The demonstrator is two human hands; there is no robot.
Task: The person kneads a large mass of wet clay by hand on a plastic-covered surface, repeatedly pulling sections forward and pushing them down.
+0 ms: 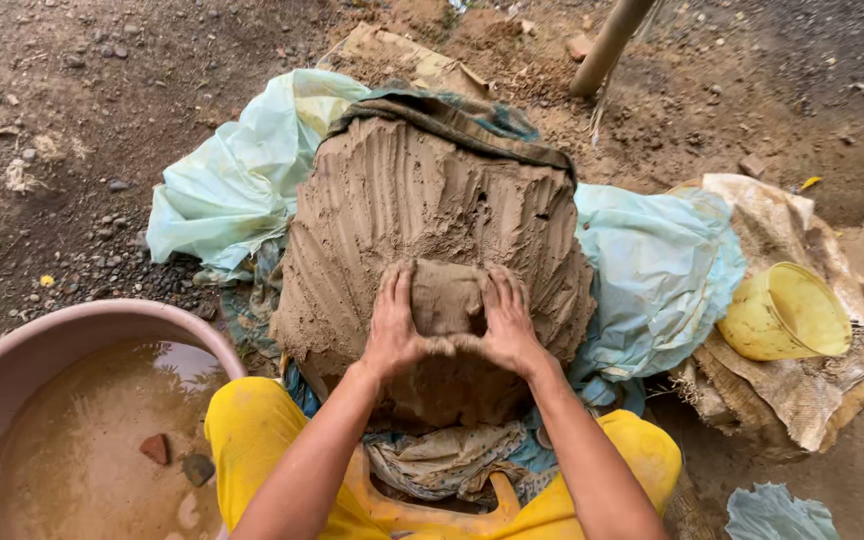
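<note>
Clay lump (447, 297) sits clasped between left hand (393, 325) and right hand (509, 325).

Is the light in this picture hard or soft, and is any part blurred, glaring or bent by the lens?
Head view: soft, even daylight with faint shadows only; the clay mound and both hands, left and right, are sharp; the muddy water in the basin reflects pale sky, a mild glare; the ground bends slightly toward the corners, as from a wide lens.
</note>
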